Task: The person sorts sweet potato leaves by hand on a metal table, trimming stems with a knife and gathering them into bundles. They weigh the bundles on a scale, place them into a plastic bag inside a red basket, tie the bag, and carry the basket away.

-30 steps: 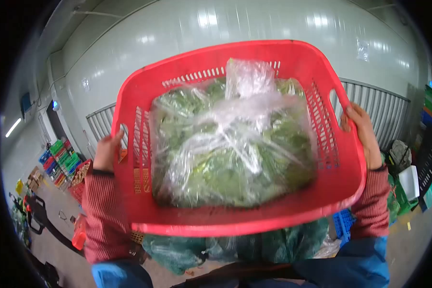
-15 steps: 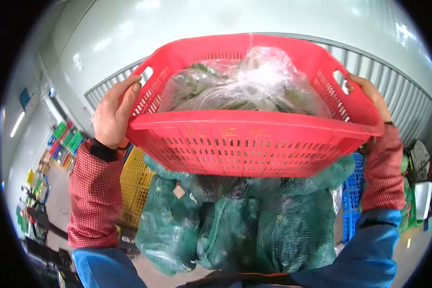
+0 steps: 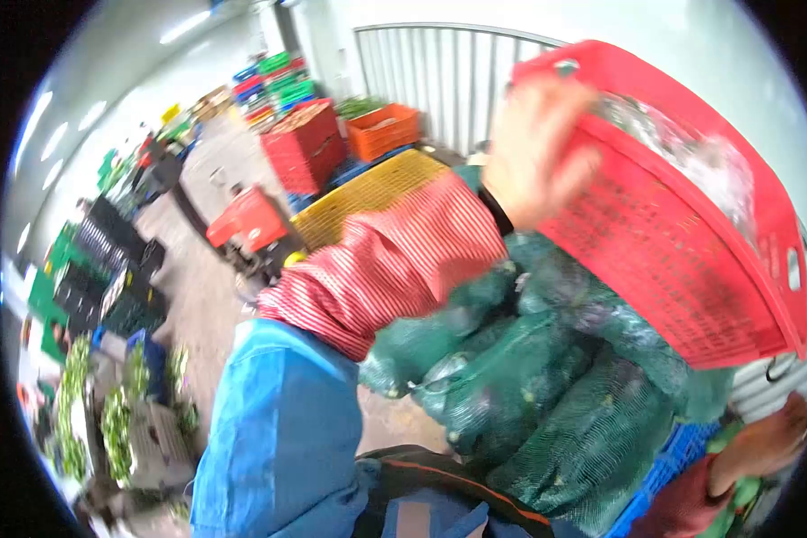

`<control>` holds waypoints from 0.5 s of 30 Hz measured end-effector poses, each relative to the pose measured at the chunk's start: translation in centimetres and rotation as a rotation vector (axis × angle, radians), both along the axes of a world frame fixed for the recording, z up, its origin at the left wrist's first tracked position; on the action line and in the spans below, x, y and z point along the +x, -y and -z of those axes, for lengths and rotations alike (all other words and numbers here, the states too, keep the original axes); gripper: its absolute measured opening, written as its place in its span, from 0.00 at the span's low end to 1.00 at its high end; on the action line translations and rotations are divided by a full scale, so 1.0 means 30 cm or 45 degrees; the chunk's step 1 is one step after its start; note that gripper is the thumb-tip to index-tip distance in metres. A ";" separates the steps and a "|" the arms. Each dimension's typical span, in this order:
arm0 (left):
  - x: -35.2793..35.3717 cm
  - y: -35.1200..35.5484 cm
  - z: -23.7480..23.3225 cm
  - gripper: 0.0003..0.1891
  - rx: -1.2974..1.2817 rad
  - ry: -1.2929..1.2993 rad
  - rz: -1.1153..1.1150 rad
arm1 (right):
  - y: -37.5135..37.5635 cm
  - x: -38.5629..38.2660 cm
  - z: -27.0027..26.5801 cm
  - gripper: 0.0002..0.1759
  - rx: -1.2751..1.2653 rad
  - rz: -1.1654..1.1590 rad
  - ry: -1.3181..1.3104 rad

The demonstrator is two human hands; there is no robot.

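Observation:
The red basket (image 3: 637,242) sits tilted in the view on top of green mesh bags (image 3: 547,394), with clear plastic bags of greens (image 3: 717,170) inside. My left hand (image 3: 547,148), blurred, is at the basket's near left end with its fingers spread; whether it touches the rim is unclear. Below the basket's right end, my right hand (image 3: 776,435) is apart from it at the lower right edge of the view, its fingers loosely extended and holding nothing visible.
A yellow crate (image 3: 368,197) stands left of the mesh bags, with an orange crate (image 3: 386,130) and red crates (image 3: 305,148) behind it. A red machine (image 3: 247,220) is on the floor. Leafy vegetables (image 3: 117,421) and dark crates (image 3: 130,300) are at the left. A blue crate (image 3: 663,475) lies under the bags.
The view has swung left. Both hands held the basket up by its ends before; now it rests on the mesh bags, my left hand has opened and my right hand has come off it.

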State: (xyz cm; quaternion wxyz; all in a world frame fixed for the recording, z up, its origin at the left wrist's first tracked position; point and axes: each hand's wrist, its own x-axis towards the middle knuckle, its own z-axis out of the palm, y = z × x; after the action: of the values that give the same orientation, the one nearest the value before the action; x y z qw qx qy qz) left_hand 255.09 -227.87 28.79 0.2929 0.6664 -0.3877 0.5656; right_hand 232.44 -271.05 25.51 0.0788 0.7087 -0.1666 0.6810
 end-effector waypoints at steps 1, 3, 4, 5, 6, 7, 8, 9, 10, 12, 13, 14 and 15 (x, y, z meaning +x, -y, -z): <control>-0.065 -0.004 0.078 0.28 0.003 -0.058 0.036 | -0.059 0.017 0.073 0.17 -0.009 -0.468 0.179; -0.232 -0.061 0.236 0.26 0.146 -0.253 0.154 | -0.424 -0.002 0.028 0.22 -0.105 -1.351 0.621; -0.327 -0.128 0.304 0.25 0.241 -0.386 0.207 | -0.638 -0.009 -0.032 0.26 -0.205 -1.849 0.936; -0.440 -0.193 0.372 0.24 0.276 -0.472 0.179 | -0.809 -0.046 -0.094 0.29 -0.295 -2.075 1.153; -0.548 -0.268 0.441 0.23 0.249 -0.596 0.212 | -0.945 -0.098 -0.143 0.26 -0.287 -2.062 1.230; -0.661 -0.352 0.525 0.24 0.203 -0.728 0.149 | -1.079 -0.151 -0.192 0.22 -0.278 -2.046 1.307; -0.795 -0.440 0.597 0.23 0.120 -0.860 0.058 | -1.188 -0.210 -0.209 0.20 -0.255 -2.048 1.391; -0.804 -0.434 0.683 0.22 0.087 -1.134 -0.070 | -1.158 -0.119 -0.173 0.18 -0.278 -2.159 1.281; -1.001 -0.568 0.743 0.21 -0.036 -1.190 -0.140 | -1.292 -0.248 -0.180 0.17 -0.368 -2.289 1.175; -1.277 -0.719 0.839 0.22 -0.263 -1.279 -0.368 | -1.447 -0.350 -0.149 0.14 -0.441 -2.583 1.071; -1.431 -0.785 0.892 0.22 -0.389 -1.329 -0.467 | -1.536 -0.414 -0.132 0.14 -0.434 -2.758 1.062; -1.597 -0.836 0.940 0.21 -0.544 -1.381 -0.589 | -1.626 -0.495 -0.110 0.14 -0.340 -2.981 1.124; -1.760 -0.873 0.978 0.21 -0.703 -1.419 -0.703 | -1.640 -0.543 -0.103 0.14 -0.445 -3.141 0.997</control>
State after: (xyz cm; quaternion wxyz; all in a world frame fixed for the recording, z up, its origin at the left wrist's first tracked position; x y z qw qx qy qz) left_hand 202.30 -201.69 -0.54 0.4532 0.8335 0.1641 0.2700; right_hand 216.13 -221.84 28.62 -0.5568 0.1304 0.6676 0.4768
